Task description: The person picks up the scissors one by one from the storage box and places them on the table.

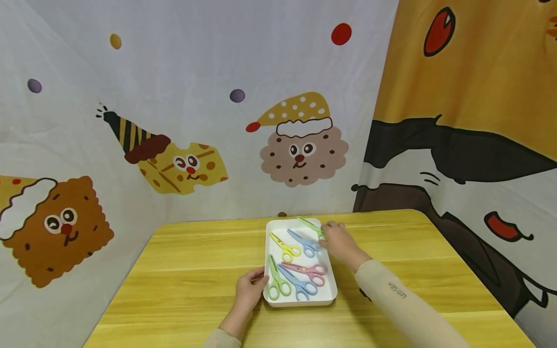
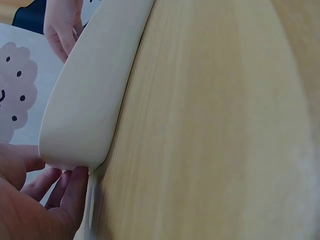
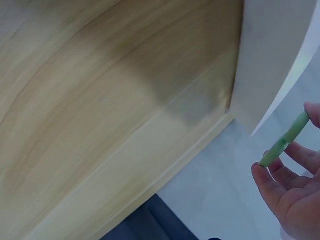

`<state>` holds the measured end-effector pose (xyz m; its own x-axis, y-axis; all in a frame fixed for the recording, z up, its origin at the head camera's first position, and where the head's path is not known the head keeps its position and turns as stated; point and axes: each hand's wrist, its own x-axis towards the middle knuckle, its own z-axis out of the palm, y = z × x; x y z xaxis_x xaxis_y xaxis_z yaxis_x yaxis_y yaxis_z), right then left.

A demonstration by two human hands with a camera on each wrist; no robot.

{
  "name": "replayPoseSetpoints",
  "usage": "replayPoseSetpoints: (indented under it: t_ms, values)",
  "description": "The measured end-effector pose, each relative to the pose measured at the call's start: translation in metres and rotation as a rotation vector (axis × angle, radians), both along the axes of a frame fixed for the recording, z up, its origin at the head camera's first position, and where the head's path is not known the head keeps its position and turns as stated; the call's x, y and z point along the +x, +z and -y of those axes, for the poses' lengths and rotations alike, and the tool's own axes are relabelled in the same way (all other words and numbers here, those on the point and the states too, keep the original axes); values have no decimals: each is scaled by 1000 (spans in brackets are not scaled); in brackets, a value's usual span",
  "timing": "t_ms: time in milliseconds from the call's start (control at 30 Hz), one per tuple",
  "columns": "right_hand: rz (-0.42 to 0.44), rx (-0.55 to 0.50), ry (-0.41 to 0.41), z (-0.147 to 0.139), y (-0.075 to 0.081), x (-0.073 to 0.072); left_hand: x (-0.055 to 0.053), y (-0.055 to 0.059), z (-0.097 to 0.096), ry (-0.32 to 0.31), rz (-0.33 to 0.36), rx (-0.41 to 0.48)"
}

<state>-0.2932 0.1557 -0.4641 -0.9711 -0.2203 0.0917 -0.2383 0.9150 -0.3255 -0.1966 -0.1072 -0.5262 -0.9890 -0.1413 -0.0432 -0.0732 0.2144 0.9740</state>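
Left hand (image 1: 249, 291) grips white tray (image 1: 324, 296) at left; right hand (image 1: 343, 243) pinches far green scissors (image 1: 310, 224), 5 pairs (image 1: 300, 268) nearer. Apparent lifting-or-placing step; next move likely needs steady tray.

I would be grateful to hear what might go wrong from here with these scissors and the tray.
The right hand, gripping one pair of green scissors, might nudge the upper blue scissors close beside its fingers.
The green blades appear near the far edge of the tray, so they could catch there.
If the left hand pulled on the tray's side, the tray might slide.
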Motion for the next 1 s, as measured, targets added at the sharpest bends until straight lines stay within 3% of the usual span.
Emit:
replayPoseSetpoints:
  t_ms: [1000]
  values:
    - [-12, 0, -78, -40, -8, -3, 0, -3, 1, 1, 8, 5]
